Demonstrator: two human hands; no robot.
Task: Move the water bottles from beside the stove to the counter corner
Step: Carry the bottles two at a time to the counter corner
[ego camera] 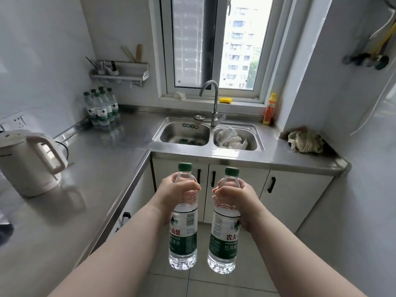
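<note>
Gripping left bottle (183,232) with left hand (175,190), fingers curled tight round the shoulder, just under the green cap. Same grip on right bottle (224,236) with right hand (234,194). Holding both upright, side by side, not touching, in the air in front of the sink (205,147), level with the cabinet doors (300,196) below it. Seeing a bottle cluster (101,109) standing in the counter (102,159) corner, far left of the sink. Also kettle (27,161) nearer, left of the sink; rag (305,140) right of it.
</note>
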